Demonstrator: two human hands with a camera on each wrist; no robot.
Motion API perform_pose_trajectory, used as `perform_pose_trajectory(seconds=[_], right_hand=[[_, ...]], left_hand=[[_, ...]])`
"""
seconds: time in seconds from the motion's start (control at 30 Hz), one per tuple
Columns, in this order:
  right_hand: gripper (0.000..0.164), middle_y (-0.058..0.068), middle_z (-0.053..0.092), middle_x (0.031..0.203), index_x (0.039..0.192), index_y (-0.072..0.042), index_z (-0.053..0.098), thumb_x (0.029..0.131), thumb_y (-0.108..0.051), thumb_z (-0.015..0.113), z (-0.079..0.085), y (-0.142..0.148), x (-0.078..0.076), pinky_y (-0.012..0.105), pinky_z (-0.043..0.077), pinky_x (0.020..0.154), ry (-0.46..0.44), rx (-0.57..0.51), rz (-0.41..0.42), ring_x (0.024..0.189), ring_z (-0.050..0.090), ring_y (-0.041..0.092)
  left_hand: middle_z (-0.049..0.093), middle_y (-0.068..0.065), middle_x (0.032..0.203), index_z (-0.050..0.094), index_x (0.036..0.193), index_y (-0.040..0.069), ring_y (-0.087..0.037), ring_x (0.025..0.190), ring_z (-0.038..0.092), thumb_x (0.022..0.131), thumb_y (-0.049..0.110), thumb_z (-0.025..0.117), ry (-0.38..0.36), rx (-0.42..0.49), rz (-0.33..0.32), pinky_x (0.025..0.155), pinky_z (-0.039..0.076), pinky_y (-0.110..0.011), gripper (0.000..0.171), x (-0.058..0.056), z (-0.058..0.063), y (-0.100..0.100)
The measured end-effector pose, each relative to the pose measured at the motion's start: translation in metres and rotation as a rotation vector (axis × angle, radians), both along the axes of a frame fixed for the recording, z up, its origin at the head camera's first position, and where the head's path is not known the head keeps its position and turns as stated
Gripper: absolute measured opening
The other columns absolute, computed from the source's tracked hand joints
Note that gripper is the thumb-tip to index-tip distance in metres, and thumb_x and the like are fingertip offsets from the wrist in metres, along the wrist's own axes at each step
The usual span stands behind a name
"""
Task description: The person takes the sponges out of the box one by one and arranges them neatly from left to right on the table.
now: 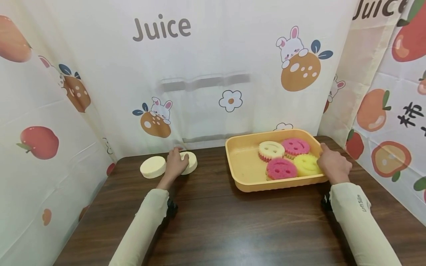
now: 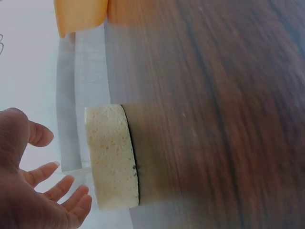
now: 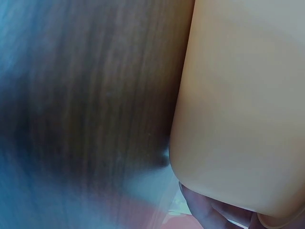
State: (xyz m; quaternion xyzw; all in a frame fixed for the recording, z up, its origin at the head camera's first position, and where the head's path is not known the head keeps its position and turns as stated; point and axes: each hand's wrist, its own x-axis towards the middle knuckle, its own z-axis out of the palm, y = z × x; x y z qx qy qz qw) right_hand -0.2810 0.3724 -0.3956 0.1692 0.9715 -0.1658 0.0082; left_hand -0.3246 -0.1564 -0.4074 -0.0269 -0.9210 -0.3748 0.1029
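Observation:
My left hand point(image 1: 175, 162) hovers over a round cream sponge point(image 1: 192, 164) at the back left of the table, fingers spread and relaxed. In the left wrist view this sponge point(image 2: 112, 157) shows its thick porous side, and the fingertips point(image 2: 82, 202) are beside it. A second round cream sponge point(image 1: 153, 168) lies just left of that hand. My right hand point(image 1: 334, 164) grips the right end of a yellow-orange plastic tray point(image 1: 244, 166). In the right wrist view its fingers point(image 3: 202, 205) curl round the tray's end point(image 3: 233, 157), partly hidden behind it.
Inside the tray are smiley-face sponges: a cream one point(image 1: 271, 150), two pink ones point(image 1: 295, 146) and a yellow one point(image 1: 306, 165). Printed white curtains point(image 1: 206, 55) stand behind and at both sides of the dark wooden table point(image 1: 233, 221).

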Motion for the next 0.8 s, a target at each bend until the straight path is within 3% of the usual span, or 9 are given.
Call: perform_pose_trajectory(seconds=[0.37, 0.63, 0.8], right_hand=[[0.059, 0.044, 0.048, 0.125, 0.158, -0.009, 0.012, 0.104, -0.023, 0.029, 0.0, 0.0, 0.0, 0.062, 0.042, 0.071, 0.007, 0.005, -0.001, 0.096, 0.055, 0.059], [0.059, 0.044, 0.048, 0.124, 0.158, -0.009, 0.013, 0.103, -0.023, 0.029, -0.001, 0.001, -0.001, 0.062, 0.043, 0.072, 0.004, 0.002, -0.005, 0.095, 0.056, 0.057], [0.059, 0.043, 0.049, 0.125, 0.158, -0.008, 0.015, 0.102, -0.022, 0.032, 0.0, -0.001, -0.001, 0.063, 0.043, 0.074, 0.006, 0.007, -0.006, 0.095, 0.055, 0.056]], left_hand=[[0.04, -0.028, 0.142, 0.039, 0.144, -0.002, -0.04, 0.123, 0.05, 0.1, 0.027, 0.047, -0.034, 0.088, -0.081, 0.104, 0.042, -0.054, 0.053, -0.003, 0.003, 0.018], [0.042, -0.027, 0.139, 0.04, 0.143, -0.004, -0.04, 0.122, 0.054, 0.101, 0.024, 0.048, 0.004, 0.114, -0.134, 0.102, 0.045, -0.051, 0.051, -0.01, 0.005, 0.033], [0.038, -0.026, 0.142, 0.037, 0.144, -0.002, -0.037, 0.121, 0.058, 0.102, 0.025, 0.046, -0.013, 0.155, -0.171, 0.1, 0.049, -0.048, 0.051, -0.01, 0.008, 0.039]])
